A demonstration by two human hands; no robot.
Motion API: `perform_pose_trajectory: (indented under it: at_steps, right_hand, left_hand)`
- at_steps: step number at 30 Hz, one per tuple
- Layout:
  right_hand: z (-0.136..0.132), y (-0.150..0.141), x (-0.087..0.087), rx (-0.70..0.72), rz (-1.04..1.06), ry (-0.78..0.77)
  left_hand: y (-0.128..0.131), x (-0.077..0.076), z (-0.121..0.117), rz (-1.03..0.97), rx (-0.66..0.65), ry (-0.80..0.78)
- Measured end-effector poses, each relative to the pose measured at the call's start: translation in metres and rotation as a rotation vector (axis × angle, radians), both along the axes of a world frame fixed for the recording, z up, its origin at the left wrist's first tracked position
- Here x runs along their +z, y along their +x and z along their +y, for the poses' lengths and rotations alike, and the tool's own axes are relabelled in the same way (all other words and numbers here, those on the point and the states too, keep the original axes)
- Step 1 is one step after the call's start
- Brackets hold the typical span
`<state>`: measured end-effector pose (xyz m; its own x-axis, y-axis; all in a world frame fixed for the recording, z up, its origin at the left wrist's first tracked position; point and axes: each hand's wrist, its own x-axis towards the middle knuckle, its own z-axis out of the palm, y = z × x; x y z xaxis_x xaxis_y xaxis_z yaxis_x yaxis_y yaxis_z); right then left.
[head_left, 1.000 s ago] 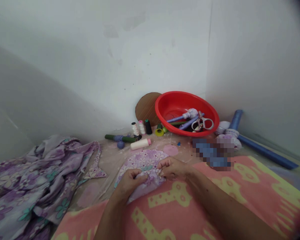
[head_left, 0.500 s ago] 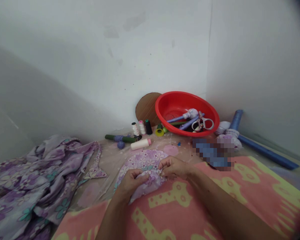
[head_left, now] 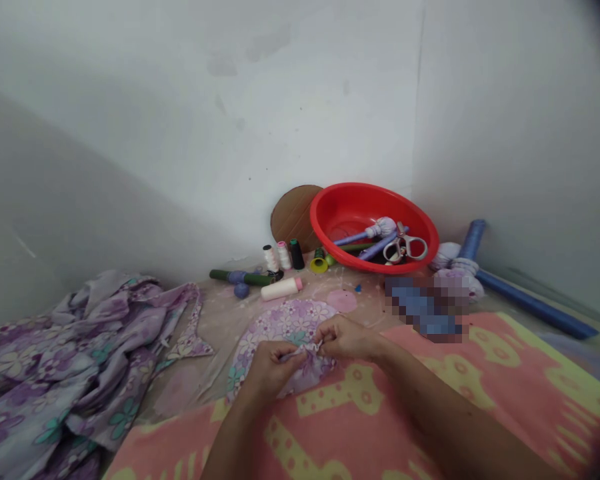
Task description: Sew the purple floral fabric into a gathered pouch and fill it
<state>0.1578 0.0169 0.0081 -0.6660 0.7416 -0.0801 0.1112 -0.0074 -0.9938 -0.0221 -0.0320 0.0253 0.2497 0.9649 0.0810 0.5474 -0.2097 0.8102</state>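
Note:
A piece of purple floral fabric lies in front of me, its near part raised and bunched between both hands. My left hand pinches the gathered edge, thumb pressed against the fingers. Close beside it, my right hand is closed with its fingertips on the same gathered edge. Any needle or thread between the fingertips is too small to make out. Beyond the fabric lies a white thread cone with a pink end.
At the left is a heap of floral cloth. A red basin holding scissors leans at the back beside thread spools and a cardboard disc. Blue rods lie right. A pink-yellow cloth spreads below my arms.
My left hand has shifted slightly right, nearer my right hand. The fabric between them is more bunched, and its near edge has drawn up.

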Motion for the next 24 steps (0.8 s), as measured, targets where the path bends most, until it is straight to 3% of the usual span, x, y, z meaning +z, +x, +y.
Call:
perform_pose_trajectory:
  at_steps: [4,8,17,24]
  right_hand:
    - [0.0,0.001,-0.002,0.026,-0.025,0.003]
    - [0.001,0.002,-0.006,0.07,0.01,-0.093]
    - [0.001,0.001,-0.004,0.021,0.139,-0.237]
    - [0.004,0.004,-0.004,0.065,0.201,-0.308]
  left_hand:
    - [0.0,-0.003,0.002,0.136,-0.076,0.131]
    - [0.0,-0.005,0.002,0.122,-0.102,0.14]
    - [0.001,-0.002,0.0,-0.132,0.009,-0.082]
    - [-0.006,-0.012,0.006,-0.199,0.022,-0.103]
